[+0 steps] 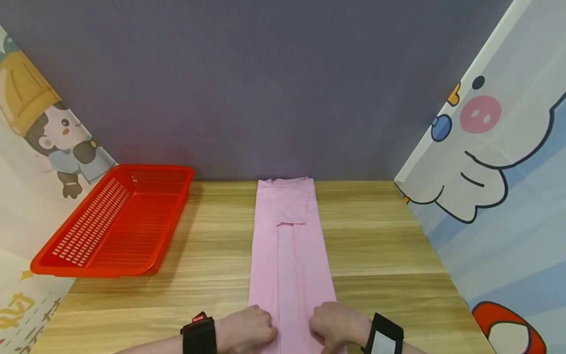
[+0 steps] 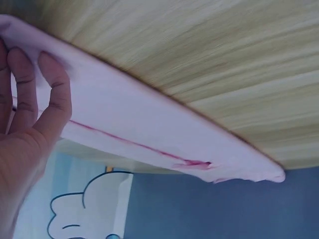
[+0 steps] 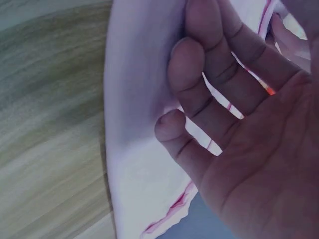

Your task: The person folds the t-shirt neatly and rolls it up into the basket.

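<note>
A pink shirt (image 1: 287, 265) lies folded into a long narrow strip on the wooden table, its neckline end at the far edge. A short sleeve (image 1: 292, 204) is folded flat near that end. At the strip's near left side, my left hand (image 1: 247, 328) grips the cloth with bent fingers. My right hand (image 1: 339, 324) grips it likewise at the near right side. In the right wrist view, several curled fingertips (image 3: 187, 62) touch the pink cloth (image 3: 137, 124). The thumbs' hold and the shirt's near end are mostly hidden.
A red plastic basket (image 1: 146, 226) with perforated sides stands on the left of the wooden table (image 1: 376, 231). A dark grey panel (image 1: 265, 88) rises behind the table. Printed cartoon sheets line the left and right sides.
</note>
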